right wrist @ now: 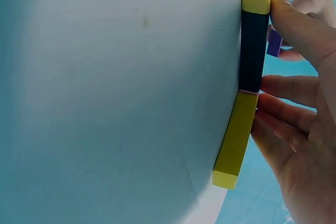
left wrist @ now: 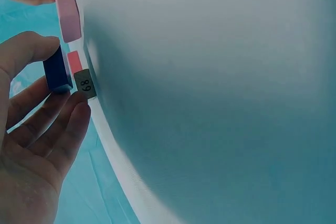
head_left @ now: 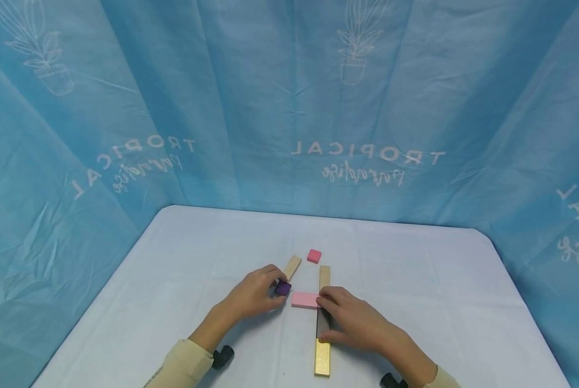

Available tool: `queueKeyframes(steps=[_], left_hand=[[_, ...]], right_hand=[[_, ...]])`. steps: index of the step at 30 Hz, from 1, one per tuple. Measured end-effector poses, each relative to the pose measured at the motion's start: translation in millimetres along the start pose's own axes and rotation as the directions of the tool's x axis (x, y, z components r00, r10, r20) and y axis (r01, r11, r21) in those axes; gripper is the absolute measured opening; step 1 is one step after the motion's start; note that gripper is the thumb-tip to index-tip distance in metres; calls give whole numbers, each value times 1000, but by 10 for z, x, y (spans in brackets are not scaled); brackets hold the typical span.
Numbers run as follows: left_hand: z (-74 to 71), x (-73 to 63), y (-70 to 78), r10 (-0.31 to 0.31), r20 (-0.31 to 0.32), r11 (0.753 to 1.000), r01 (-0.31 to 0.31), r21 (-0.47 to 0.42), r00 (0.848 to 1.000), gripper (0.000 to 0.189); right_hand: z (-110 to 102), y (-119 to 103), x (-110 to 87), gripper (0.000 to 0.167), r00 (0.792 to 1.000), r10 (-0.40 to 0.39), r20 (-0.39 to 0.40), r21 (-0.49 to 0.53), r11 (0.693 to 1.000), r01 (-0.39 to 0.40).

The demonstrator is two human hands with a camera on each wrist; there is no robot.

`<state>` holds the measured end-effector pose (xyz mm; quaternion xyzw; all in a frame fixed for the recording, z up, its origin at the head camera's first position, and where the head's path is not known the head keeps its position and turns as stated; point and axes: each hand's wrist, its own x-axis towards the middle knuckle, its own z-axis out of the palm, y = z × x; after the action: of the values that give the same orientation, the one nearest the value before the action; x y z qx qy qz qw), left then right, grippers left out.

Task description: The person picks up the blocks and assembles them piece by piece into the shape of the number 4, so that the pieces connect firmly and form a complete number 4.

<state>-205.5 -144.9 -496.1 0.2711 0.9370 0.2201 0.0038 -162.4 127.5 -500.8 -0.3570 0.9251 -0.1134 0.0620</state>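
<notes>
My left hand (head_left: 257, 291) pinches a small purple block (head_left: 283, 289) between thumb and fingers, just above the table. Close beyond it lies a plain wooden block (head_left: 292, 267); its end (left wrist: 85, 84) shows "68" in the left wrist view. My right hand (head_left: 354, 318) holds a black block (head_left: 323, 323) lengthwise, thumb at the near end and fingertips at the far end. The black block lies in a straight row between a gold block (head_left: 322, 358) and another wooden block (head_left: 325, 275). A pink block (head_left: 305, 300) sticks out leftward from this row, its right end under my right fingers.
A small red-pink block (head_left: 314, 256) lies alone farther back. The white-covered table (head_left: 439, 280) spreads out around the blocks. Blue printed curtains (head_left: 279, 108) hang behind it and along both sides.
</notes>
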Motion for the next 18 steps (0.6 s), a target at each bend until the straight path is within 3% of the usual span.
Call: queueKeyframes(steps=[10, 18], left_hand=[[51, -8, 19, -35, 32, 999, 35, 23, 999, 35], [84, 0, -2, 1, 15, 997, -3, 82, 1000, 36]], right_hand=[[16, 9, -1, 82, 1000, -13, -9, 0, 1000, 13], [-4, 2, 5, 83, 1000, 7, 4, 8, 1000, -7]])
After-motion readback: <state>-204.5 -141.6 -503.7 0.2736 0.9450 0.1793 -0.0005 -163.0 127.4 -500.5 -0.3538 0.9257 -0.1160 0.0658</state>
